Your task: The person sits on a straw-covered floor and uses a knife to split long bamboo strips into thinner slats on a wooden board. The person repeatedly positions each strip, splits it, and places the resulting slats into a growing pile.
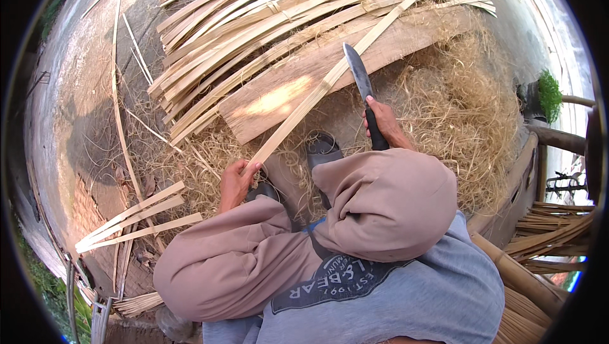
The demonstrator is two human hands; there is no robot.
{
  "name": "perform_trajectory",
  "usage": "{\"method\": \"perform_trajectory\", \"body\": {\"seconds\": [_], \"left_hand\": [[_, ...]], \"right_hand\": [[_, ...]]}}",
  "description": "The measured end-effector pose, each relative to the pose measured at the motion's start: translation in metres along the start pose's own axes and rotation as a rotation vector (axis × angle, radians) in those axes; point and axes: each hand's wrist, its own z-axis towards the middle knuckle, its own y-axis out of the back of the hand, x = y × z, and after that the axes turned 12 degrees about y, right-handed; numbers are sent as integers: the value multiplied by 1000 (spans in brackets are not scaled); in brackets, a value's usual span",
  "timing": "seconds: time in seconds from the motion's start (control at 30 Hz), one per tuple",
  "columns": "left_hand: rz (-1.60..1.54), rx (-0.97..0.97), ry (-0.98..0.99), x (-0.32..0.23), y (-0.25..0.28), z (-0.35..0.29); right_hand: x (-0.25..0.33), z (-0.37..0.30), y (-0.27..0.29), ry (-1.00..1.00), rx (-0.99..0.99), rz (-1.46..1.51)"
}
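Observation:
My left hand (pixel 237 180) is closed round the near end of a long, flat bamboo strip (pixel 303 109). The strip slants away to the upper right, across a wide wooden board (pixel 266 104). In my right hand (pixel 384 123) is a knife (pixel 359 72) with a black handle and a broad dark blade. The blade points away from me, its tip close to the strip's right edge; I cannot tell whether they touch. Beyond the board lies a pile of similar bamboo strips (pixel 254 39).
Curly bamboo shavings (pixel 463 109) heap up on the right and spread round my feet. Several short pale strips (pixel 136 217) lie at the left on the concrete ground (pixel 79 90). A bamboo pole (pixel 517 271) and bundled strips (pixel 552 233) are at the lower right, below a green plant (pixel 549 95).

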Motion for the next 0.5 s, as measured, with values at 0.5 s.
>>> {"method": "perform_trajectory", "body": {"seconds": [0.5], "left_hand": [[1, -47, 56, 0, 7, -11]], "right_hand": [[-7, -19, 0, 31, 284, -230]]}}
